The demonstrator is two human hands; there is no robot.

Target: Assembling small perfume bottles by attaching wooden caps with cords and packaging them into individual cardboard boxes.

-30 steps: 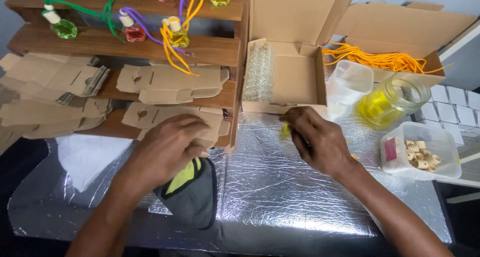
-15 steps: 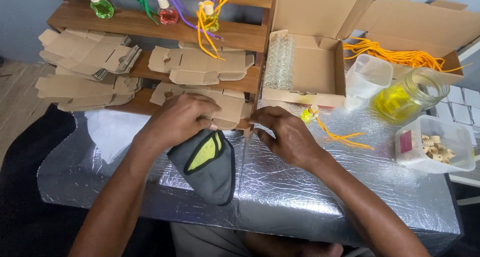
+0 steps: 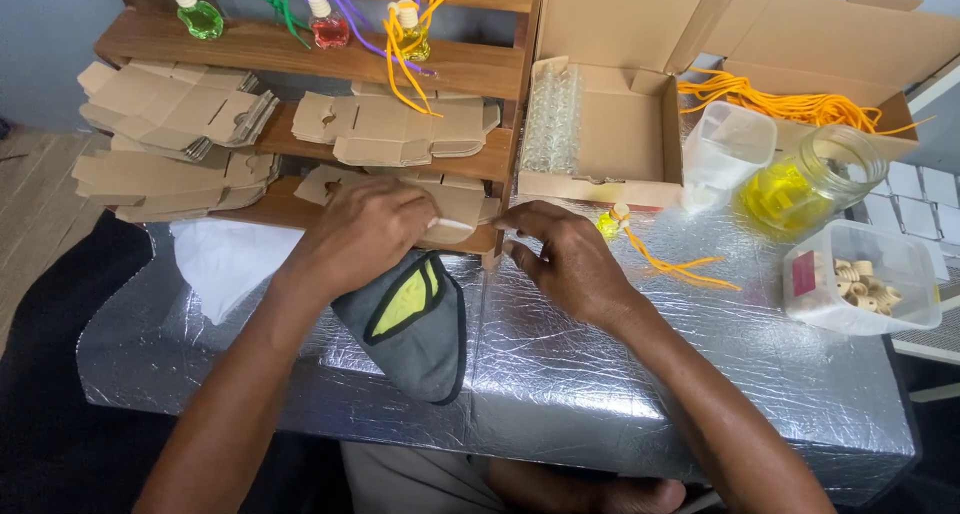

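Both hands pinched a flat carton (image 3: 455, 214) beside the shelf (image 3: 300, 46): left hand (image 3: 365, 236), right hand (image 3: 565, 259). Folding stage, I judged; opening it needed care.

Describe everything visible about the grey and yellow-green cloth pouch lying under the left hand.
The pouch looks like soft grey fabric, roughly wedge-shaped, with a yellow-green panel edged in black. It lies flat on the silver foil-covered table, its lower end reaching the front edge. The left hand rests over its upper end; the right hand is beside it, apart. Whether it holds anything cannot be seen.
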